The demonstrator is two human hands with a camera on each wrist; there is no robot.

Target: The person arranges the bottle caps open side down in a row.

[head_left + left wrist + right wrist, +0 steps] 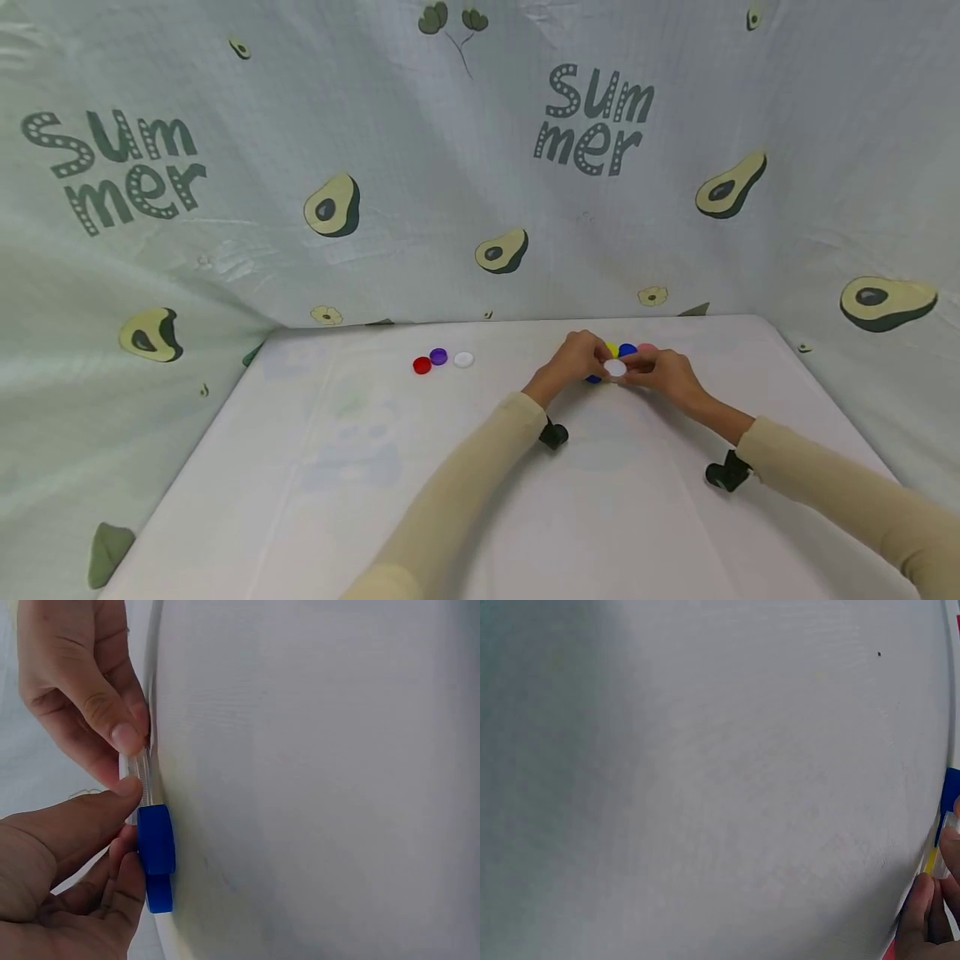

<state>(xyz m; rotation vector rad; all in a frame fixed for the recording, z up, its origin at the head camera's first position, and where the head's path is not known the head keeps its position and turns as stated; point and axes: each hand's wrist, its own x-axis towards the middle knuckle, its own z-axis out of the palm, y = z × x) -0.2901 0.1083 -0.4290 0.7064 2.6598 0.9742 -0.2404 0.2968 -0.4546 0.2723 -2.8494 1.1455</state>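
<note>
Both hands meet toward the back right of the table, around a small round piece with a white face. From the side, its clear ribbed edge shows in the left wrist view. My left hand pinches it on one side, and my right hand pinches it on the other. A blue round piece lies by the left fingers, partly hidden. Just behind the hands are yellow, blue and pink round pieces.
Farther left on the white table lie a red round piece, a purple one and a white one. A printed cloth hangs behind the table's back edge.
</note>
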